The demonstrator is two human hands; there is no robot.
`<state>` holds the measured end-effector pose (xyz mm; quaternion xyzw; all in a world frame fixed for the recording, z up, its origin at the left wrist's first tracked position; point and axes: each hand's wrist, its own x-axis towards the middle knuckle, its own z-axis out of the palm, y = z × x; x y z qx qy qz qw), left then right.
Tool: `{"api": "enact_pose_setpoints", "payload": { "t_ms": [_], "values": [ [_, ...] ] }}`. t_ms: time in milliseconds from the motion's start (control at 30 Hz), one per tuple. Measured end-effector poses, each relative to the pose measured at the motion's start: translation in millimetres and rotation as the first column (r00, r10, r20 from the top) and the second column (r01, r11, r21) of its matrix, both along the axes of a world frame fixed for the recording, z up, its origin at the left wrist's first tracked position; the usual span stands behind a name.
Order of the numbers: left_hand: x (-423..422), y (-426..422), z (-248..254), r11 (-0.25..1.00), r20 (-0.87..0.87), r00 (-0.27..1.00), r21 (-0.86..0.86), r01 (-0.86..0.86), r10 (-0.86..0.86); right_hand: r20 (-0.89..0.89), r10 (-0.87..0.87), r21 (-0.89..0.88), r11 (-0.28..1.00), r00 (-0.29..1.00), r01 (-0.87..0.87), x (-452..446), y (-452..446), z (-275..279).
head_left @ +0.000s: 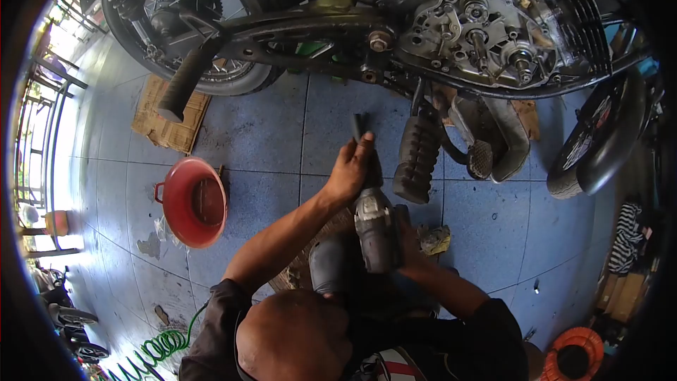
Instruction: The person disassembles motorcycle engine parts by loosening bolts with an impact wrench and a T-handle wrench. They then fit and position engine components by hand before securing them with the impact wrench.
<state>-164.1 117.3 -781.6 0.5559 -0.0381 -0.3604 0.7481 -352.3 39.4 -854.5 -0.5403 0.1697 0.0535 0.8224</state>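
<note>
An impact wrench point(374, 229) points up toward the motorcycle from in front of my body. My right hand point(409, 243) is wrapped around its handle, partly hidden behind the tool's body. At the front end of the wrench, my left hand point(349, 173) is closed around a dark socket point(358, 125), with the thumb on top. Beyond both hands is the motorcycle's opened engine point(486, 39), its shafts and gears bare. The rubber footrest point(416, 162) hangs just right of the socket, apart from it.
A red basin point(189, 201) and flattened cardboard point(166, 109) lie on the tiled floor to the left. A green coiled hose point(162, 344) is at the lower left. The brake pedal point(481, 159) and front wheel point(599, 137) are to the right, an orange container point(578, 342) lower right.
</note>
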Motion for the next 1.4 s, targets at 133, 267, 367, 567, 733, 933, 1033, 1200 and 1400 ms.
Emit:
{"api": "enact_pose_setpoints", "payload": {
  "t_ms": [133, 267, 367, 567, 733, 933, 1033, 1200, 1400],
  "values": [
    [6, -23, 12, 0.987, 0.074, 0.993, -0.127, 0.099, -0.090, 0.074, -0.180, 0.751, 0.657, 0.981, 0.064, 19, 6, 34],
    [31, -38, 24, 0.987, -0.058, 0.989, -0.091, 0.133, -0.139, 0.173, -0.276, 0.881, 0.473, 0.945, -0.023, 48, 6, 42],
    [40, -45, 20, 0.989, -0.049, 0.990, -0.075, 0.127, -0.131, 0.214, -0.369, 0.811, 0.583, 0.904, 0.045, 58, 7, 45],
    [46, -50, 17, 0.992, -0.070, 0.990, -0.040, 0.116, -0.118, 0.193, -0.323, -0.422, 0.825, 0.927, 0.375, 66, 15, 21],
    [46, -52, 19, 0.997, 0.017, 0.998, 0.047, 0.065, -0.066, -0.056, -0.540, 0.602, 0.652, 0.840, 0.460, 67, 11, 12],
    [44, -55, 22, 1.000, -0.014, 1.000, -0.020, 0.011, -0.011, 0.102, -0.526, 0.111, 0.849, 0.844, 0.516, 66, 13, 19],
    [44, -52, 23, 0.999, -0.022, 1.000, -0.049, 0.013, -0.014, 0.172, -0.536, -0.111, 0.823, 0.826, 0.557, 69, 16, 14],
    [45, -50, 22, 0.998, -0.035, 0.999, -0.042, 0.039, -0.041, 0.194, -0.565, -0.117, 0.798, 0.802, 0.591, 72, 18, 6],
    [44, -52, 19, 0.997, -0.019, 1.000, -0.076, 0.016, -0.017, 0.266, -0.422, -0.390, 0.775, 0.867, 0.497, 65, 10, 21]
  ]
}}
